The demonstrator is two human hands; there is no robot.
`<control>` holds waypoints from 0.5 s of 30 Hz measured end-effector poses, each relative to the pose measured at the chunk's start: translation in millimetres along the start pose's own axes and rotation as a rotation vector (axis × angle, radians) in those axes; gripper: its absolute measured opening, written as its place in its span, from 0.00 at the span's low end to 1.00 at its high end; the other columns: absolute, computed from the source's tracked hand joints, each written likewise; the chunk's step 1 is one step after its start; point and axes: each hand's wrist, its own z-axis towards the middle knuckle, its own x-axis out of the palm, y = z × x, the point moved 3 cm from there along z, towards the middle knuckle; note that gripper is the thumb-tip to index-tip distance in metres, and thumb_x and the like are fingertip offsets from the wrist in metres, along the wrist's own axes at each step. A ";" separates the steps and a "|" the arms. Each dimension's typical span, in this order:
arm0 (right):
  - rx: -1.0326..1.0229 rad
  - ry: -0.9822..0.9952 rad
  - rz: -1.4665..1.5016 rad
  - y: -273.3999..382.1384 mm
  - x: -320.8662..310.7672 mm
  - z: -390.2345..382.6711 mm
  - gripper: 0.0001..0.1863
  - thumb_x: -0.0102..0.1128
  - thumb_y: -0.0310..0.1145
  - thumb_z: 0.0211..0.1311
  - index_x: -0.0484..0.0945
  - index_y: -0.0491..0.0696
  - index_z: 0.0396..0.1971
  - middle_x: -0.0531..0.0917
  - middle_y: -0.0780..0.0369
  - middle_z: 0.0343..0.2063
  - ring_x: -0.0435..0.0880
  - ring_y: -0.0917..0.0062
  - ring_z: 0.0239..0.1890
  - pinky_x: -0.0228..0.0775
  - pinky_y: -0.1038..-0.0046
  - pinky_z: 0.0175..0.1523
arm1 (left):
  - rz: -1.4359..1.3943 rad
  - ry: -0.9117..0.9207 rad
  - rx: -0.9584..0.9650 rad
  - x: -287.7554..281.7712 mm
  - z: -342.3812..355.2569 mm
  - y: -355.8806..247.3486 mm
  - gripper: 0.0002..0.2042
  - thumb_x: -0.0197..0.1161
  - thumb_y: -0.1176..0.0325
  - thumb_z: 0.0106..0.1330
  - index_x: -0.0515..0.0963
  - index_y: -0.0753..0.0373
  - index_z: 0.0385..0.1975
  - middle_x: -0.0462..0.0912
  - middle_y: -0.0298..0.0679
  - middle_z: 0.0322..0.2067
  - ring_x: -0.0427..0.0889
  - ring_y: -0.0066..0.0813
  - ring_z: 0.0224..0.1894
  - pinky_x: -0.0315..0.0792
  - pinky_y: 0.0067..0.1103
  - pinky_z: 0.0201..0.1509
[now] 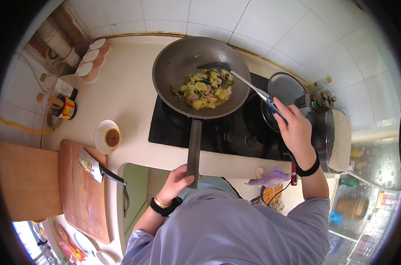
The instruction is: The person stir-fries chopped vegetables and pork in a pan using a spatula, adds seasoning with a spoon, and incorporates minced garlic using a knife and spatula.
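A deep grey-brown frying pan (169,57) sits over the left side of a black cooktop (165,130). My left hand (172,184) is wrapped round the end of its long dark handle, which points toward me. Inside the pan lies a heap of cooked food (205,90), yellow slices with pinkish pieces and green leaves. My right hand (293,123) grips the dark handle of a spatula (247,81) from the right. The spatula's black blade rests in the pan against the far edge of the food.
Left of the cooktop are a white bowl (101,139) with brown sauce, a wooden cutting board (83,203) and a cleaver (91,167). Bottles (67,107) and white-lidded seasoning jars (92,56) stand farther back. A pan lid (288,88) and cloth-covered appliance (339,141) are at right.
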 end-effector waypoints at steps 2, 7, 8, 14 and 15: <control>-0.030 -0.077 -0.074 1.8 5.0 4.5 0.20 0.61 0.33 0.56 0.76 0.59 0.50 0.74 0.64 0.27 0.76 0.68 0.20 0.69 0.69 0.25 | -0.025 -0.010 -0.063 -0.4 0.1 -1.7 0.11 0.56 0.64 0.60 0.76 0.63 0.37 0.77 0.32 0.34 0.72 0.21 0.38 0.66 0.19 0.44; -0.046 -0.050 -0.087 10.0 20.2 0.0 0.19 0.61 0.33 0.55 0.77 0.59 0.50 0.74 0.64 0.27 0.76 0.68 0.20 0.69 0.69 0.25 | -0.014 -0.033 -0.035 -0.2 -2.2 -2.8 0.11 0.56 0.64 0.61 0.76 0.64 0.36 0.77 0.31 0.32 0.71 0.19 0.35 0.65 0.17 0.40; -0.037 -0.026 -0.057 12.9 16.7 -0.3 0.19 0.61 0.33 0.55 0.77 0.59 0.50 0.74 0.64 0.26 0.76 0.68 0.20 0.69 0.69 0.25 | -0.022 -0.045 -0.017 -0.1 -2.6 -0.6 0.11 0.56 0.64 0.61 0.76 0.64 0.36 0.77 0.31 0.32 0.71 0.19 0.35 0.65 0.17 0.40; -0.148 -0.182 -0.063 29.0 32.6 28.1 0.21 0.62 0.31 0.54 0.76 0.57 0.50 0.74 0.64 0.26 0.75 0.69 0.18 0.69 0.70 0.23 | -0.022 -0.018 -0.027 1.5 -1.2 1.8 0.10 0.55 0.65 0.62 0.76 0.64 0.37 0.77 0.32 0.34 0.72 0.20 0.37 0.66 0.18 0.43; -0.149 -0.183 -0.060 29.9 40.0 32.7 0.21 0.62 0.31 0.54 0.76 0.57 0.50 0.74 0.64 0.26 0.75 0.69 0.18 0.69 0.70 0.23 | -0.021 -0.021 -0.027 2.0 -1.4 1.3 0.10 0.55 0.65 0.62 0.76 0.64 0.37 0.77 0.32 0.34 0.72 0.20 0.37 0.66 0.18 0.43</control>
